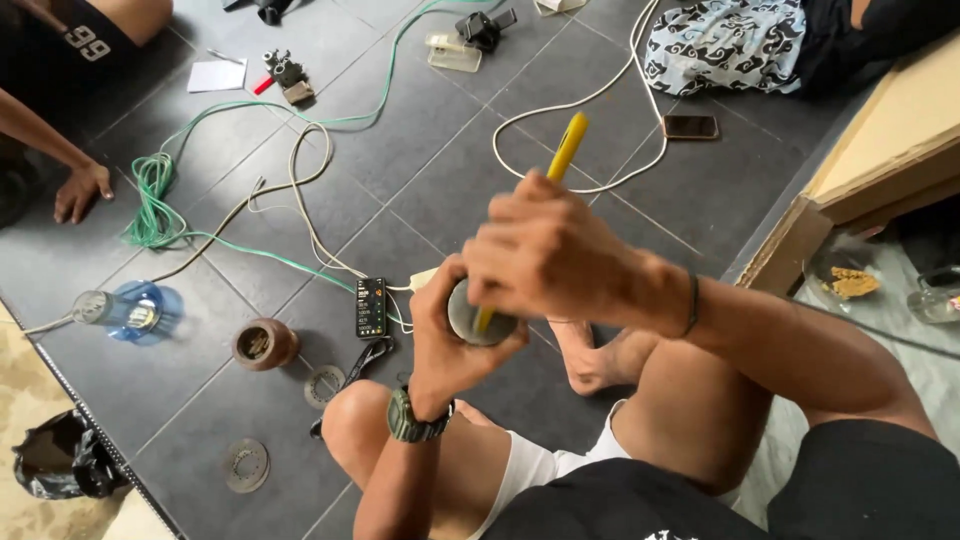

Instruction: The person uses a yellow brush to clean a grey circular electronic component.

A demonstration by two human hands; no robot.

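left hand (450, 340) cups grey round part (470, 318); right hand (545, 250) grips yellow tool (567, 147).

Beside your knee: a small black meter with a lit screen (371, 306)
To your left: a coiled green cable (152, 200), a brown round housing (264, 343), a blue transparent cap (143, 311)
Farther off: a phone (690, 126) beside a white cable (580, 100)

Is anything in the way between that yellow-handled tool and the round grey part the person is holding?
Nothing visible. The right hand holds the yellow-handled tool with its tip already down on the round grey part, which the left hand cups from below.
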